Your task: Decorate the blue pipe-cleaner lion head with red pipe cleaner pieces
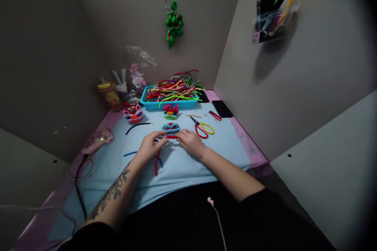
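A blue-and-red pipe-cleaner figure (171, 127) lies between my hands in the middle of the table. My left hand (150, 146) pinches at its lower left, by a red twisted pipe-cleaner strip (172, 137). On the right, my right hand (191, 142) has its fingers closed on the strip's other end. A loose red pipe cleaner (157, 164) trails down from near my left fingers, beside a blue pipe cleaner (130, 153) that passes behind my left wrist. Just right of the figure lie scissors (203, 128) with one red and one yellow handle.
Behind stands a blue tray (167, 104) heaped with pipe cleaners. Two finished-looking heads, one orange-pink (133, 113) and one red-green (171, 112), sit before it. A red cutter (215, 115), a phone (222, 109), a black pipe cleaner (137, 125) and a pink glue gun (100, 141) lie around.
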`<state>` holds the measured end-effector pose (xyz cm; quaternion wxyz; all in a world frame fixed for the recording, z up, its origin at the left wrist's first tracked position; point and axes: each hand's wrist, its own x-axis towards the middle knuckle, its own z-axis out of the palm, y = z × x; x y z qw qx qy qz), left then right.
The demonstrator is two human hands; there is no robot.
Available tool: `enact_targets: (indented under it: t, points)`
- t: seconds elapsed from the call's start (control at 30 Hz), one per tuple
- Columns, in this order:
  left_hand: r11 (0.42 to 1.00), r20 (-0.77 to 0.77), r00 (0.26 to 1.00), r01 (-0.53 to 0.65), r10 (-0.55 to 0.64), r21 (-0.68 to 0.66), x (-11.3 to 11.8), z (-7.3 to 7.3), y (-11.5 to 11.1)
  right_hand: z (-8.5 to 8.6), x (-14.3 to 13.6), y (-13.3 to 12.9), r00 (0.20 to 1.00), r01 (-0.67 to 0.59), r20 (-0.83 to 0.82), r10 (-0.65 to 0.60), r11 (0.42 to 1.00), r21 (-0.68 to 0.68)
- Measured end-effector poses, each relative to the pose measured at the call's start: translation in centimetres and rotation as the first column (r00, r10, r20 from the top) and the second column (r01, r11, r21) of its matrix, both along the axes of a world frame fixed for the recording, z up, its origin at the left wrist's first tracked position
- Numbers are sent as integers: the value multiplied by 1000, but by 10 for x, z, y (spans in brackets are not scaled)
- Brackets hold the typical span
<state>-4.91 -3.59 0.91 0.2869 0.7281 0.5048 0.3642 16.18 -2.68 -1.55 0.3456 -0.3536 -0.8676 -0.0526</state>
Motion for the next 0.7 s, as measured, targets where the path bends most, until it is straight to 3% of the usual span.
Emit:
enact_targets:
  t: [0.1, 0.2, 0.43, 0.57, 0.7]
  points:
    - [987, -204, 978, 74, -44, 142, 3, 7, -4, -2, 1, -2, 998, -46, -48, 48, 998, 41]
    - [957, -370, 929, 117, -10, 267, 7, 17, -9, 0, 3, -5, 992, -83, -93, 91, 993, 89]
    - [946, -506, 861, 125, 46, 299, 14, 38, -26, 12, 3, -15, 979, -140, -135, 156, 983, 116]
    - [961, -400, 916, 87, 26, 261, 12, 46, -34, 15, 7, -19, 959, -176, -200, 201, 975, 139]
    - [1000, -43, 999, 11, -11, -9, 6, 44, -37, 13, 10, -25, 942, -148, -284, 177, 982, 119]
